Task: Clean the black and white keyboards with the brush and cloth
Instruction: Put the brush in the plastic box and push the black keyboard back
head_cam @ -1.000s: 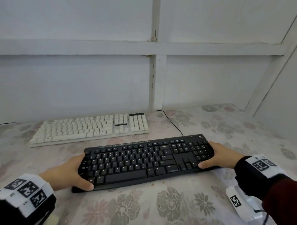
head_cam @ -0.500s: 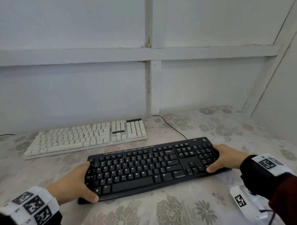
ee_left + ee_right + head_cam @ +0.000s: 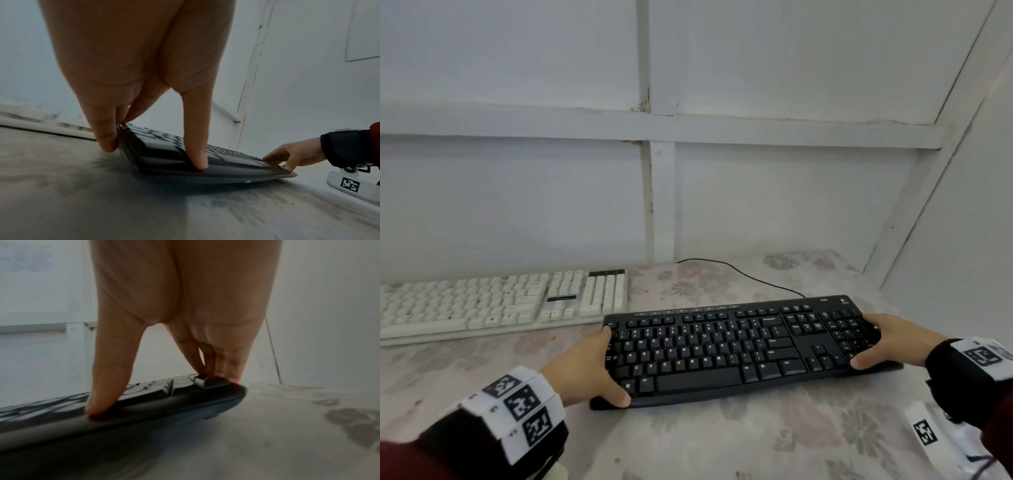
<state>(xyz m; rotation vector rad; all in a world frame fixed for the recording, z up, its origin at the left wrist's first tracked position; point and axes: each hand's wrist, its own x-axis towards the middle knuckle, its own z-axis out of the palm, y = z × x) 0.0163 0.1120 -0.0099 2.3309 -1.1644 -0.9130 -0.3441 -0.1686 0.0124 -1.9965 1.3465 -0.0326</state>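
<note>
While both hands are on it, quick notes from where I'm standing:

black keyboard (image 3: 739, 349): lying on the flowery table cover (image 3: 756, 445), just in front of and to the right of the white keyboard (image 3: 500, 305), the two nearly touching at the corner. Its cable (image 3: 739, 274) trails back toward the wall.

left hand (image 3: 585, 370): clamped on the left end, thumb on top by the bottom-row keys, other fingers curled down around the end edge.

right hand (image 3: 887, 346): same deal on the numpad end, thumb over the front edge, fingers on the far keys.

lifted or not: from the wrist views it looks like the near edge might be slightly off the cover, but it's blurry, so can't say for sure.

how it'll handle: I'd guess light, rigid plastic, won't flex much. Smooth casing, so a bit slippery. Keycaps are the weak spot; pressing on them just mashes keys.

where to grab: the two short ends, as now, fingers under the frame, not on the keys. Watch the cable for snagging.

brush and cloth: not in sight anywhere.
</note>
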